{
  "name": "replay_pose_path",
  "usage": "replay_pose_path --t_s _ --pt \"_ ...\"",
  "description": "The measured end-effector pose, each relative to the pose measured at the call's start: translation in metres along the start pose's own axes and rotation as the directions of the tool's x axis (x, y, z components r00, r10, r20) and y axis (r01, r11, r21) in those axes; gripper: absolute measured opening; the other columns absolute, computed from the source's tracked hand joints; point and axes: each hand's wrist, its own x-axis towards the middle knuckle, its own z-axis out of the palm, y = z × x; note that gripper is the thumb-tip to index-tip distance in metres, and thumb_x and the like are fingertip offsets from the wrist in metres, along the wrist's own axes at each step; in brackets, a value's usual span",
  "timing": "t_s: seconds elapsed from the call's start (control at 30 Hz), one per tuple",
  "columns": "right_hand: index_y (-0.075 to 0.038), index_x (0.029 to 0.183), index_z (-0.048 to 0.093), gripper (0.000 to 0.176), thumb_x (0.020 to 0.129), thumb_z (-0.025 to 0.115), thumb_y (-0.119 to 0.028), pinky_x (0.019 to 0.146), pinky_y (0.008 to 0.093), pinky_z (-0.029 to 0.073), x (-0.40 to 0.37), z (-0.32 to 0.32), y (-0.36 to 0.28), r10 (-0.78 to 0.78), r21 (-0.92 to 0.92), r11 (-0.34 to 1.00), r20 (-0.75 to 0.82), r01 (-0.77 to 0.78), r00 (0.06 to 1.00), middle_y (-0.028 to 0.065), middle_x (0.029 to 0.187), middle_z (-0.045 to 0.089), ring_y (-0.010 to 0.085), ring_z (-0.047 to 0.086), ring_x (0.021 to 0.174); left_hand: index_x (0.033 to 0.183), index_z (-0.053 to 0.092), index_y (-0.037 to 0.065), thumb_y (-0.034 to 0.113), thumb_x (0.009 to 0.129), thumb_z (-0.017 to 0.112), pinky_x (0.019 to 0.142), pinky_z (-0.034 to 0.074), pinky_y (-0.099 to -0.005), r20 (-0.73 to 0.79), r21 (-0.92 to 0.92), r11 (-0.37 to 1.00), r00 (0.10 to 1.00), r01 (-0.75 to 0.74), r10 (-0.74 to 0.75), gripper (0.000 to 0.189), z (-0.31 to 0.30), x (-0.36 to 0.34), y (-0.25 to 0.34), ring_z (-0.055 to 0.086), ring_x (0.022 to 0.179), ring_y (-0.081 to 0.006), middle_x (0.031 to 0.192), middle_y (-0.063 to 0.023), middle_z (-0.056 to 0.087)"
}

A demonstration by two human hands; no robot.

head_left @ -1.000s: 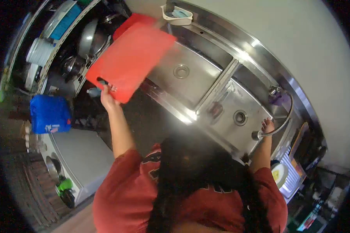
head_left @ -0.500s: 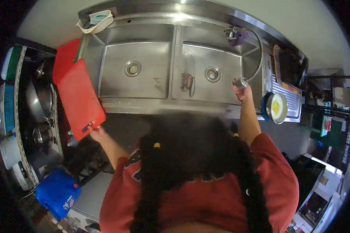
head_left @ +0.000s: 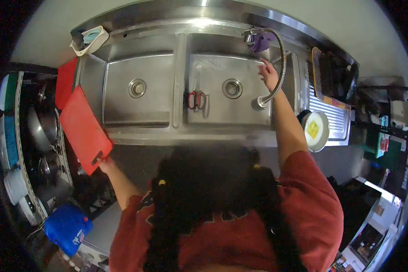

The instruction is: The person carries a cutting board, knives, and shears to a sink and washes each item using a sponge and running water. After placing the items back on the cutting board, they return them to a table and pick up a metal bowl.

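Note:
My left hand grips a red cutting board by its handle end, to the left of the sink. The board hangs tilted there. Over the right basin, my right hand reaches toward the faucet with its fingers apart and nothing in them. A purple cloth-like thing lies just beyond those fingers, by the faucet's base. The spray head hangs from its curved metal hose beside my right forearm. Red-handled scissors lie in the right basin.
A white caddy with a teal brush sits at the sink's back left corner. Another red board stands at the left. On the right are a bowl with a yellow thing and a ridged drainboard. A blue jug stands lower left.
My right hand has left the spray head and moved forward toward the faucet and purple thing. The left hand keeps hold of the cutting board. The view has shifted somewhat.

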Motion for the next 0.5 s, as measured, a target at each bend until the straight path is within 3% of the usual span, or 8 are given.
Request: replay_pose_path --t_s 0.07,0.1,0.2,0.27,0.3,0.37,0.43,0.5 --pt "-0.017 0.136 0.044 0.045 0.092 0.052 -0.019 0.064 0.0273 0.046 0.030 0.012 -0.008 -0.128 -0.057 0.990 0.020 0.129 0.992 0.0052 0.110 0.061 0.0132 0.060 0.083 0.120 0.052 0.001 0.020 0.089 0.056 0.076 0.051 -0.0411 -0.257 -0.275 0.912 0.890 0.306 -0.376 0.036 0.016 -0.020 0.049 0.063 0.090 -0.0269 0.099 -0.0117 0.066" --pt "-0.016 0.135 0.045 0.043 0.092 0.052 -0.020 0.068 0.0285 0.046 0.044 0.017 -0.010 -0.166 -0.185 0.969 0.000 0.163 0.986 0.0058 0.110 0.061 0.0140 0.059 0.085 0.118 0.051 -0.002 0.016 0.083 0.063 0.075 0.051 -0.0425 -0.341 0.191 0.909 0.893 0.372 -0.294 0.041 0.012 -0.010 0.035 0.062 0.086 -0.0292 0.095 -0.0139 0.066" --pt "-0.014 0.129 0.050 0.036 0.094 0.050 -0.021 0.079 0.0328 0.047 0.083 0.030 0.009 -0.359 -0.178 0.925 -0.113 0.337 0.926 0.0107 0.102 0.060 0.0216 0.059 0.090 0.117 0.050 -0.003 0.009 0.081 0.064 0.083 0.048 -0.0411 -0.524 0.432 0.892 0.767 -0.135 0.370 0.041 0.104 -0.097 0.215 0.058 0.095 -0.0286 0.108 -0.0177 0.060" --pt "-0.014 0.126 0.053 0.032 0.095 0.047 -0.022 0.084 0.0354 0.045 0.095 0.024 -0.006 -0.638 -0.403 0.735 -0.139 0.546 0.757 0.0163 0.103 0.059 0.0297 0.058 0.091 0.117 0.048 -0.004 0.003 0.080 0.062 0.091 0.041 -0.0392 -0.380 0.492 0.790 0.726 -0.366 0.573 0.040 0.169 -0.145 0.278 0.050 0.106 -0.0289 0.120 -0.0192 0.050" --pt "-0.014 0.126 0.052 0.033 0.096 0.043 -0.024 0.080 0.0377 0.046 0.091 0.022 -0.023 -0.648 -0.436 0.714 -0.116 0.547 0.753 0.0202 0.104 0.056 0.0338 0.058 0.089 0.118 0.048 -0.003 0.002 0.080 0.059 0.097 0.035 -0.0380 -0.152 0.175 0.843 0.832 -0.508 0.533 0.040 0.200 -0.183 0.331 0.043 0.115 -0.0276 0.127 -0.0168 0.043" --pt "-0.014 0.126 0.052 0.033 0.096 0.044 -0.025 0.077 0.0395 0.048 0.092 0.020 -0.032 -0.534 -0.482 0.743 -0.010 0.464 0.845 0.0211 0.106 0.055 0.0347 0.059 0.086 0.111 0.056 0.000 -0.002 0.079 0.056 0.092 0.040 -0.0391 0.273 0.031 0.731 0.709 -0.682 0.650 0.032 0.254 -0.235 0.374 0.053 0.105 -0.0278 0.110 -0.0136 0.057" --pt "-0.014 0.125 0.052 0.033 0.095 0.044 -0.026 0.073 0.0413 0.049 0.094 0.019 -0.049 -0.401 -0.540 0.752 0.080 0.378 0.913 0.0220 0.109 0.054 0.0357 0.060 0.084 0.098 0.063 0.003 -0.001 0.080 0.051 0.082 0.048 -0.0402 0.668 -0.054 0.780 0.558 -0.624 0.493 0.022 0.312 -0.281 0.388 0.061 0.095 -0.0320 0.100 -0.0154 0.064" --pt "-0.013 0.119 0.055 0.029 0.093 0.044 -0.022 0.065 0.0459 0.051 0.095 0.026 -0.072 -0.309 -0.787 0.528 0.173 0.320 0.935 0.0219 0.101 0.059 0.0368 0.063 0.077 0.100 0.063 0.004 0.008 0.085 0.048 0.082 0.048 -0.0434 0.799 0.019 0.816 0.500 -0.578 0.335 0.021 0.380 -0.302 0.348 0.062 0.094 -0.0353 0.099 -0.0184 0.064"
